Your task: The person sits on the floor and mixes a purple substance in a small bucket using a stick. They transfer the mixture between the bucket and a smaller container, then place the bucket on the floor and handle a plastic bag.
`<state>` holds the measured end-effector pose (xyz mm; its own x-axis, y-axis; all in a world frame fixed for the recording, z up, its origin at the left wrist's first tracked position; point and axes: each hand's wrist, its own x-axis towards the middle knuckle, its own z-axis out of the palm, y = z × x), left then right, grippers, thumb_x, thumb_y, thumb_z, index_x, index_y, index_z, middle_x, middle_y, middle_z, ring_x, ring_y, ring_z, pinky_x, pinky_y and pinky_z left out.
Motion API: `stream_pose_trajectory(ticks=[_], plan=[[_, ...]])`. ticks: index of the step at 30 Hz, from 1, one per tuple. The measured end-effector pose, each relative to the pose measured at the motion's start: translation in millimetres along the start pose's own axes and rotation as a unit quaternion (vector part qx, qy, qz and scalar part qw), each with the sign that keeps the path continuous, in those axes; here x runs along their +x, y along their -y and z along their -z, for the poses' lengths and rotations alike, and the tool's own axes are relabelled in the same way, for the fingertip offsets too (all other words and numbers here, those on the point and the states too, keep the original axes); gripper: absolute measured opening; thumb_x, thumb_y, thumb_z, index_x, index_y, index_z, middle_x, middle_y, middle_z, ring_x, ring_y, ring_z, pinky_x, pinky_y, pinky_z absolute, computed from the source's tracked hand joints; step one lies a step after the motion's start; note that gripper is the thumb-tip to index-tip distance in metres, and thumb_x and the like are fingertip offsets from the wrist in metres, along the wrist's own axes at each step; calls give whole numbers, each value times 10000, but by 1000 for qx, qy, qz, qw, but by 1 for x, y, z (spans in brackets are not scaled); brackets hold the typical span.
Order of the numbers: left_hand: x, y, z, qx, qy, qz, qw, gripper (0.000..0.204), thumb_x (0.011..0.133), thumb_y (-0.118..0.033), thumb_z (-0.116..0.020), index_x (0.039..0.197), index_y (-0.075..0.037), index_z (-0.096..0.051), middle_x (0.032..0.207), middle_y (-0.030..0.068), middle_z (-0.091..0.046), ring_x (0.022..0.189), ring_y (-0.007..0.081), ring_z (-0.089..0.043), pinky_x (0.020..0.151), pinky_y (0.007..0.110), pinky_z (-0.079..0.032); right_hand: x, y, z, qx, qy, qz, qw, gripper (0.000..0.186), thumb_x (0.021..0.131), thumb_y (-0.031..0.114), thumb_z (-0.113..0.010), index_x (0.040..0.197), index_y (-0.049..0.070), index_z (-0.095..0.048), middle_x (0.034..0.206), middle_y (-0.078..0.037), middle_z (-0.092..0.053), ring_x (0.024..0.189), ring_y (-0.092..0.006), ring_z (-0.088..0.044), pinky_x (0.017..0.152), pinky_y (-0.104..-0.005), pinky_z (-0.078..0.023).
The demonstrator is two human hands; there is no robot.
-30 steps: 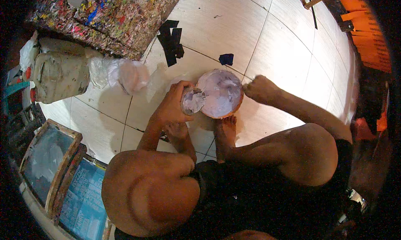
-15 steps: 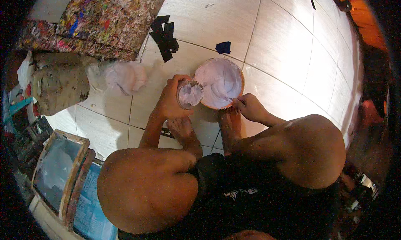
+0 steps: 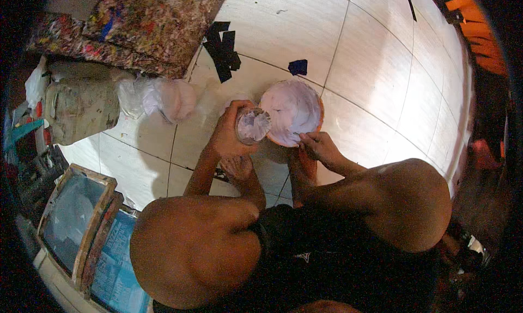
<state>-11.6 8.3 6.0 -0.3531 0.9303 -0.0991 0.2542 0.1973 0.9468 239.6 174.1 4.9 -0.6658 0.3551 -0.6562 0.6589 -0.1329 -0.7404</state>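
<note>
A round orange-rimmed tub (image 3: 290,107) with pale pinkish-lilac paste smeared inside sits above my bare feet. My left hand (image 3: 231,132) is wrapped round a smaller round container (image 3: 253,124), smeared with the same paste, beside the tub's left edge. My right hand (image 3: 321,149) pinches at the tub's near right rim, its fingertips at the paste; whatever they hold is too small to make out.
On the left lie a speckled pressed-scrap pad (image 3: 139,32), a stained sack (image 3: 79,109), crumpled plastic bags (image 3: 166,100) and wooden-framed screens (image 3: 73,223). Dark strips (image 3: 220,54) and a navy scrap (image 3: 297,67) lie beyond the tub on the tiled floor (image 3: 370,79).
A second ago my right hand was out to the right of the tub; it has come down to the tub's near rim, fingers at the paste. My left hand still grips the small container.
</note>
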Motion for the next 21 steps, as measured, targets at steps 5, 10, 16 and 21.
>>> stream_pose_trajectory(ticks=[5,10,16,21], plan=[[-2,3,0,-43,-35,-8,998,858,482,-85,-828,1238,-88,-422,1165,132,-571,1115,289,-570,980,399,-441,0,-21,12,119,33,-35,992,373,989,345,-529,856,29,-674,656,-4,-570,574,-88,-486,523,-265,-401],[-5,8,2,-58,-84,-15,995,868,479,-62,-830,1242,-76,-416,1163,131,-570,1114,276,-570,980,384,-441,-4,12,36,84,35,-26,995,409,985,389,-535,729,72,-561,572,42,-426,481,-60,-331,455,-245,-234],[2,-8,6,-89,-82,-15,993,853,502,-57,-829,1244,-77,-410,1154,141,-575,1108,277,-577,969,379,-449,-19,80,74,-35,52,-8,998,412,977,387,-548,722,65,-584,557,53,-418,482,-48,-344,450,-233,-263],[8,-10,2,-72,-96,-24,992,838,519,-89,-844,1239,-77,-416,1136,140,-585,1099,277,-583,961,380,-455,-35,177,71,-271,53,114,954,444,977,363,-537,730,1,-605,582,-54,-548,485,-142,-453,471,-320,-376]])
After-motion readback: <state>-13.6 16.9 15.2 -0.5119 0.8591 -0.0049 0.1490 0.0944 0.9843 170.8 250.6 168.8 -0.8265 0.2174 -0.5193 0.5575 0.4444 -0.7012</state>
